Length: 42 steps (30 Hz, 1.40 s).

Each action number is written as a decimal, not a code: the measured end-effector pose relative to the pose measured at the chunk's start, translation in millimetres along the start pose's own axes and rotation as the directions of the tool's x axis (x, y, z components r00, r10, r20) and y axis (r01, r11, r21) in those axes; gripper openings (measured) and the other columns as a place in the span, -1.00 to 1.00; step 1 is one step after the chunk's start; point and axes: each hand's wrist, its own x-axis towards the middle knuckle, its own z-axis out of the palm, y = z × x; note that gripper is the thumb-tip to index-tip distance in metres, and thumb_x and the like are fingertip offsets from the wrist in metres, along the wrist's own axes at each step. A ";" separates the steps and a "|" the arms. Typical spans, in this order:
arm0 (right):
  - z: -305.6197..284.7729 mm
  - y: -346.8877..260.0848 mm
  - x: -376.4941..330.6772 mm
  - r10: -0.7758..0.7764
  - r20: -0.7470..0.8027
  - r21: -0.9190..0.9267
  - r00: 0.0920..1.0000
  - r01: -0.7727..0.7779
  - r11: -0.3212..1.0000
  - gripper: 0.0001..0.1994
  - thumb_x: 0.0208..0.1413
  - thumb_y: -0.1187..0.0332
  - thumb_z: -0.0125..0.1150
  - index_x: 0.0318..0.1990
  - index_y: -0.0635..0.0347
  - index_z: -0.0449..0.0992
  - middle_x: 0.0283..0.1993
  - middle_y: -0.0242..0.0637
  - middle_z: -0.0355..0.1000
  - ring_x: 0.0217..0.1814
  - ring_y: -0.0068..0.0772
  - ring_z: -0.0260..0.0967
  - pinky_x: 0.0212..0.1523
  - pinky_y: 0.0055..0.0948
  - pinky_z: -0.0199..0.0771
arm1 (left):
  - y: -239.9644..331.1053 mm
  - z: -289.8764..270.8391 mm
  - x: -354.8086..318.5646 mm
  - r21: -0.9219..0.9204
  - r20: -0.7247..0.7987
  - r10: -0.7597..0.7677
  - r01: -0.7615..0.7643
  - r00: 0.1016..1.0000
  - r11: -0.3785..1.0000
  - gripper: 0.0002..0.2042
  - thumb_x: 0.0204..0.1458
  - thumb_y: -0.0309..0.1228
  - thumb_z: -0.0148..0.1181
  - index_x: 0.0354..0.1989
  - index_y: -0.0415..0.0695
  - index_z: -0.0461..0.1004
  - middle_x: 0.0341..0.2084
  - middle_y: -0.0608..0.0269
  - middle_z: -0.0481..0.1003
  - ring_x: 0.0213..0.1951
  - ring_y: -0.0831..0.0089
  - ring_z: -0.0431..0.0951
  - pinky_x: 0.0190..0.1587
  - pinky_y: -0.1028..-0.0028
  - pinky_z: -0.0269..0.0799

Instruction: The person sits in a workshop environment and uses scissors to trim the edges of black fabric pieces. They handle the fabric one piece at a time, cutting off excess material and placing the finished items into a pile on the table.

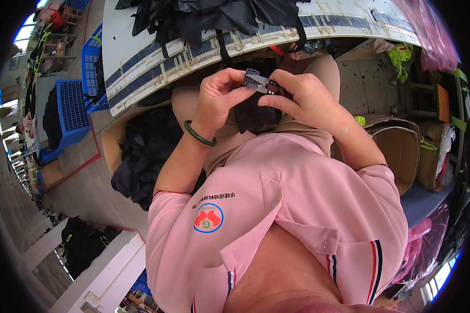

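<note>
Above my lap, my left hand pinches a small dark fabric piece between thumb and fingertips. A dark green bangle circles that wrist. Closed around a pair of thread snips, my right hand points their metal blades left. The blades meet the small piece, one passing by its edge; whether they cut into it I cannot tell. Black fabric lies across my lap beneath both hands. A heap of black cut pieces covers part of the worktable ahead, with straps hanging over its edge.
At my left is a cardboard box full of black fabric. Blue plastic crates stand farther left. To my right are an open cardboard carton and pink plastic sheeting. The worktable's worn, taped edge runs just beyond my hands.
</note>
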 end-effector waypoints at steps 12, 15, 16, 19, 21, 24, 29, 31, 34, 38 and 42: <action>3.8 4.3 -2.7 -0.080 -0.062 -0.199 0.995 0.066 0.978 -0.62 0.01 0.06 0.25 -0.45 0.22 0.34 -0.65 -0.18 0.37 -0.58 -0.05 0.38 -0.56 -0.19 0.30 | 0.5 5.1 1.2 0.042 -0.008 -0.020 0.020 1.000 0.999 -0.79 -0.04 -0.68 0.16 -0.19 -0.29 0.48 -0.26 0.18 0.55 -0.19 0.50 0.52 -0.03 0.50 0.40; 3.2 6.9 -4.6 -0.097 -0.066 -0.220 0.993 0.080 0.972 -0.62 0.03 0.07 0.23 -0.46 0.22 0.33 -0.67 -0.16 0.34 -0.60 -0.03 0.35 -0.58 -0.18 0.27 | 1.5 4.1 0.6 0.093 -0.028 -0.018 0.021 0.999 0.995 -0.80 -0.04 -0.68 0.16 -0.21 -0.30 0.49 -0.26 0.18 0.55 -0.20 0.54 0.51 -0.06 0.53 0.41; 2.0 7.3 -5.2 -0.064 -0.060 -0.199 0.996 0.051 0.979 -0.62 0.03 0.07 0.23 -0.47 0.23 0.33 -0.67 -0.14 0.34 -0.60 -0.02 0.35 -0.57 -0.18 0.27 | 3.2 3.7 -0.2 0.107 -0.031 -0.010 0.014 0.999 0.994 -0.81 -0.05 -0.69 0.18 -0.22 -0.29 0.49 -0.27 0.20 0.54 -0.22 0.57 0.50 -0.09 0.55 0.42; -2.5 11.1 -5.4 0.025 -0.041 -0.128 0.999 -0.030 0.991 -0.62 0.06 0.08 0.21 -0.45 0.26 0.33 -0.65 -0.10 0.34 -0.57 0.01 0.35 -0.53 -0.17 0.27 | 12.5 -3.5 -6.2 0.188 -0.047 0.005 0.004 0.999 0.982 -0.83 -0.05 -0.69 0.19 -0.25 -0.30 0.50 -0.26 0.21 0.53 -0.24 0.59 0.49 -0.11 0.57 0.42; -8.2 24.8 1.6 0.068 -0.052 -0.076 0.996 -0.071 0.995 -0.62 0.08 0.08 0.19 -0.39 0.28 0.34 -0.61 -0.05 0.36 -0.53 0.05 0.35 -0.49 -0.16 0.29 | 23.7 -18.7 -10.8 0.317 -0.069 0.041 -0.017 0.997 0.948 -0.86 -0.05 -0.68 0.19 -0.28 -0.32 0.50 -0.26 0.20 0.53 -0.24 0.57 0.49 -0.10 0.57 0.40; -8.4 64.9 10.8 0.139 -0.160 -0.088 0.977 -0.154 0.984 -0.61 0.11 0.08 0.15 -0.28 0.31 0.35 -0.52 0.04 0.39 -0.44 0.13 0.36 -0.41 -0.13 0.32 | 36.5 -89.0 -41.7 0.852 -0.078 0.049 0.041 0.996 0.521 -0.85 -0.12 -0.58 0.25 -0.36 -0.29 0.45 -0.42 0.21 0.51 -0.37 0.49 0.49 -0.27 0.54 0.39; -22.2 128.1 59.0 0.215 -0.198 -0.015 0.956 -0.222 0.975 -0.62 0.08 0.14 0.19 -0.20 0.33 0.36 -0.35 0.07 0.45 -0.25 0.08 0.42 -0.23 -0.19 0.36 | -28.0 -259.9 -197.6 0.833 -0.553 -0.086 0.547 0.829 -0.082 -0.82 -0.26 -0.46 0.28 -0.51 -0.21 0.40 -0.48 0.01 0.47 -0.35 0.05 0.49 -0.25 0.25 0.40; -29.9 125.6 92.3 0.265 -0.236 0.042 0.935 -0.262 0.964 -0.63 0.03 0.16 0.24 -0.23 0.33 0.38 -0.32 0.06 0.45 -0.25 0.08 0.41 -0.23 -0.21 0.37 | -85.0 -292.7 -286.1 0.598 -0.793 -0.313 0.765 0.523 -0.237 -0.77 -0.31 -0.41 0.28 -0.44 -0.25 0.50 -0.37 -0.13 0.51 -0.25 -0.03 0.52 -0.14 0.18 0.43; -26.5 145.2 157.9 0.139 -0.357 -0.058 0.924 -0.171 0.984 -0.65 -0.01 0.18 0.27 -0.22 0.26 0.40 -0.32 0.00 0.47 -0.23 0.05 0.44 -0.22 -0.21 0.38 | -165.9 -289.9 -400.5 0.408 -0.787 -0.612 0.812 0.081 -0.417 -0.56 -0.24 -0.23 0.33 -0.21 -0.31 0.55 -0.13 -0.16 0.49 -0.03 0.05 0.50 0.03 0.30 0.39; -28.7 124.0 218.9 0.019 -0.374 -0.400 0.927 -0.180 0.899 -0.68 0.02 0.25 0.21 -0.06 0.04 0.36 -0.33 -0.11 0.50 -0.23 -0.01 0.48 -0.25 -0.15 0.43 | -189.8 -275.4 -391.7 0.226 -0.799 -0.601 0.930 0.008 -0.288 -0.45 -0.18 -0.15 0.38 -0.12 -0.39 0.49 -0.08 -0.12 0.49 -0.01 0.10 0.50 0.06 0.32 0.35; -19.3 138.2 273.7 -0.018 -0.333 -0.578 0.943 -0.189 0.794 -0.74 0.01 0.30 0.18 -0.11 -0.01 0.43 -0.36 -0.14 0.51 -0.27 -0.02 0.48 -0.29 -0.14 0.43 | -135.4 -292.9 -333.9 0.254 -0.793 -0.609 0.914 0.011 -0.315 -0.46 -0.13 -0.08 0.34 -0.19 -0.38 0.53 -0.16 -0.17 0.51 -0.07 0.10 0.53 0.02 0.30 0.36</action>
